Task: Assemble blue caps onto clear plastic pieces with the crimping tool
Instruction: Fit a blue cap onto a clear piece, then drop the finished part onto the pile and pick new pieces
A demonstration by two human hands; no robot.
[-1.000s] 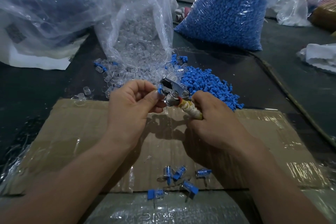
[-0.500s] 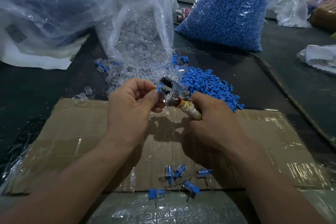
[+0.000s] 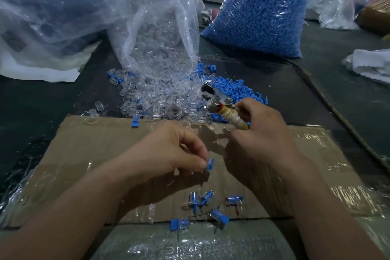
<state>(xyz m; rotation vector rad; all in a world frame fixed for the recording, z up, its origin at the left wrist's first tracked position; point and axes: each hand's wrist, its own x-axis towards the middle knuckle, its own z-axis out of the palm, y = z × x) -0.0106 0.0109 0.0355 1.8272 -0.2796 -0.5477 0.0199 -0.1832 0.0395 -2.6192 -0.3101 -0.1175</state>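
Standing beside the table, I cannot tell if the metal head of the crimping tool [image 3: 213, 94] is open or closed; it is small and points away, above the loose heaps. The right hand [image 3: 259, 139] has its fingers curled around the tool's taped handle and covers most of it. The left hand [image 3: 168, 152] pinches one capped piece [image 3: 210, 164] between thumb and fingertips, low over the cardboard sheet [image 3: 95, 150]; only its blue end shows well. Both forearms are cut off by the lower edge.

The big bag [image 3: 52, 6] at the far left is cloudy, and its dark content is hard to read. The open clear bag [image 3: 160, 27] in the middle holds clear plastic pieces, and many spilled pieces [image 3: 160, 99] lie on the dark table. The blue bag [image 3: 259, 10], its top cut off, is full of blue caps; the loose blue caps [image 3: 232, 88] lie just beside the spill. A few finished pieces [image 3: 205, 197] lie at the cardboard's near edge.
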